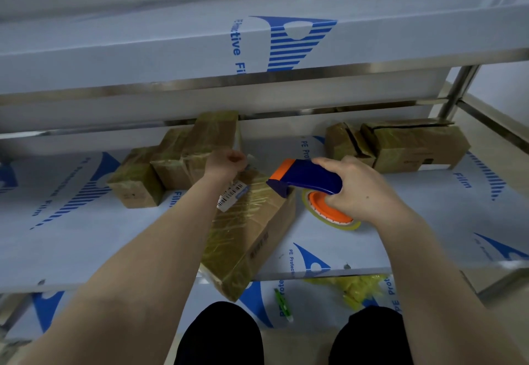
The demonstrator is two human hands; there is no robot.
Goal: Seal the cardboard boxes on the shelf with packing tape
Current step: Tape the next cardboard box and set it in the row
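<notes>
A long cardboard box (249, 238) wrapped in clear tape lies on the film-covered shelf (86, 238), its near end hanging over the front edge. A barcode label (231, 194) is stuck on its top. My left hand (226, 163) sits at the box's far end with fingers curled, pinching what looks like a strip of clear tape. My right hand (355, 190) grips a blue and orange tape dispenser (306, 177) at the box's right side; its roll of clear tape (329, 210) rests near the shelf surface.
Taped boxes (171, 158) are stacked at the back left, with more boxes (400, 144) at the back right. An upper shelf (257, 47) hangs low overhead. On the lower shelf lie a yellow bag (357, 290) and a green pen (282, 303). My knees show at the bottom.
</notes>
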